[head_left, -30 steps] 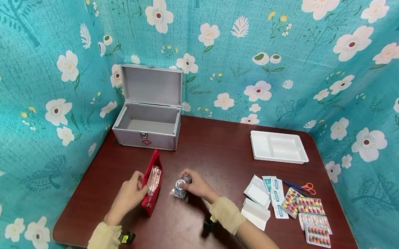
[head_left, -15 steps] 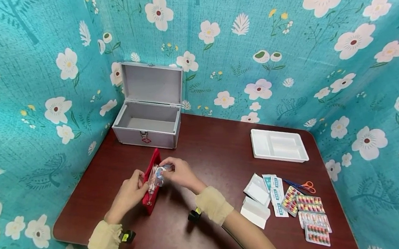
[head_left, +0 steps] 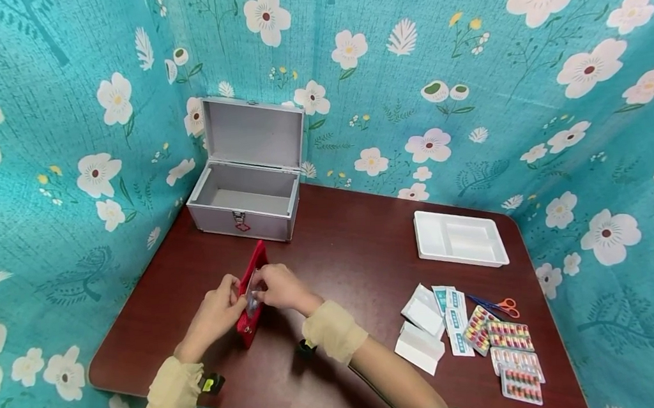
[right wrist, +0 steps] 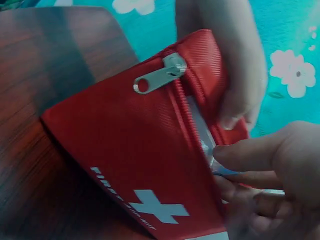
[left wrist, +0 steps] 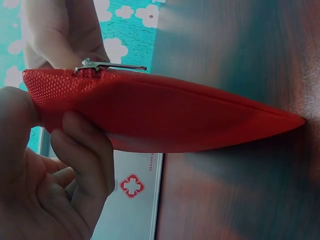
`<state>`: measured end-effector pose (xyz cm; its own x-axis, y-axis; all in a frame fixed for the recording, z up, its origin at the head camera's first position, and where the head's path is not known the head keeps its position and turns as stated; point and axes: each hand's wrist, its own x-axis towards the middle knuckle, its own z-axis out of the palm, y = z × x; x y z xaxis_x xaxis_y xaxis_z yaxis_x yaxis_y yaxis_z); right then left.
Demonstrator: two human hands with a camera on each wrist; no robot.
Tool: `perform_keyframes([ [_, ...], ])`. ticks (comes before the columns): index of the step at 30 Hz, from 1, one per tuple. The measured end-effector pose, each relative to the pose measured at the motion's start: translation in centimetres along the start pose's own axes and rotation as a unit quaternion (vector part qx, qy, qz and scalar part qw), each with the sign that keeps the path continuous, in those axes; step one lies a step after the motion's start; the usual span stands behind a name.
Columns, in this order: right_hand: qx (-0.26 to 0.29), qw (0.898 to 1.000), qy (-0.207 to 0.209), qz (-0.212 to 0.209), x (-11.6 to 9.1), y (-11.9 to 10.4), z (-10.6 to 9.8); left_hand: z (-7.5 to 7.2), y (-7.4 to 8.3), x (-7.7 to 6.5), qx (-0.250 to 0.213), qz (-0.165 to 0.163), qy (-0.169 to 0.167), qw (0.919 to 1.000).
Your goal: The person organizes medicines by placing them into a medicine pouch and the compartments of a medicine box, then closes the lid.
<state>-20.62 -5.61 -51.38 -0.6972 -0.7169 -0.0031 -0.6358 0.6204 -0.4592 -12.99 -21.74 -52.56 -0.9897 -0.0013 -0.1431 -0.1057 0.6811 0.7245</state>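
Red pouch (right wrist: 125, 130), gripped by left fingers (left wrist: 82, 147); right fingers (right wrist: 260, 152) at its opening, pinching clear packet (right wrist: 204, 137)

1) Pouch (right wrist: 125, 135): red cloth, rough-woven at one corner
2) Zip pull (right wrist: 160, 78): smooth, shiny metal
3) Packet (right wrist: 204, 137): clear, glossy plastic
4) Table (head_left: 353, 247): wood-grained, softly glossy
5) Tray (head_left: 473, 242): smooth white plastic
6) Curtain (head_left: 378, 94): matt cloth

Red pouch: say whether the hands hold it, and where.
The left hand holds the red pouch by the rim of its opening; the right hand is at that opening, its hold unclear.
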Motion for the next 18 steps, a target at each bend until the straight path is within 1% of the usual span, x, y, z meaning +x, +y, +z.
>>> perform_keyframes([
  [2, -0.047, 0.999, -0.004, -0.015, 0.2, -0.2, 0.5, 0.0, -0.1, 0.0, 0.001, 0.004, 0.003, 1.0000],
  [3, -0.062, 0.998, -0.003, -0.020, 0.3, -0.3, 0.8, 0.0, -0.2, -0.1, 0.001, 0.005, 0.004, 1.0000],
  [5, -0.077, 0.997, 0.007, -0.030, 0.5, -0.3, 1.1, -0.1, -0.2, 0.1, 0.002, 0.010, 0.009, 0.9999],
  [6, -0.073, 0.997, 0.012, -0.032, 0.5, -0.2, 1.2, 0.0, -0.2, 0.1, 0.004, 0.011, 0.011, 0.9999],
  [8, -0.044, 0.998, 0.030, -0.031, 0.3, 0.0, 1.4, 0.0, -0.3, 0.1, 0.002, 0.006, 0.007, 1.0000],
  [10, 0.014, 0.998, 0.058, -0.028, -0.1, 0.4, 1.4, 0.1, -0.2, 0.1, 0.002, -0.001, 0.002, 1.0000],
  [12, 0.074, 0.992, 0.096, -0.028, -0.6, 0.9, 1.1, 0.1, 0.1, 0.2, 0.000, -0.007, 0.001, 1.0000],
  [14, 0.129, 0.983, 0.125, -0.031, -1.1, 1.4, 0.8, 0.1, 0.3, 0.3, 0.002, -0.011, 0.003, 0.9999],
  [16, 0.164, 0.977, 0.131, -0.031, -1.8, 1.8, 0.6, 0.1, 0.4, 0.2, 0.006, -0.013, 0.005, 0.9999],
  [18, 0.179, 0.976, 0.118, -0.026, -2.5, 2.1, 0.5, 0.0, 0.3, 0.0, 0.006, -0.022, 0.004, 0.9997],
])
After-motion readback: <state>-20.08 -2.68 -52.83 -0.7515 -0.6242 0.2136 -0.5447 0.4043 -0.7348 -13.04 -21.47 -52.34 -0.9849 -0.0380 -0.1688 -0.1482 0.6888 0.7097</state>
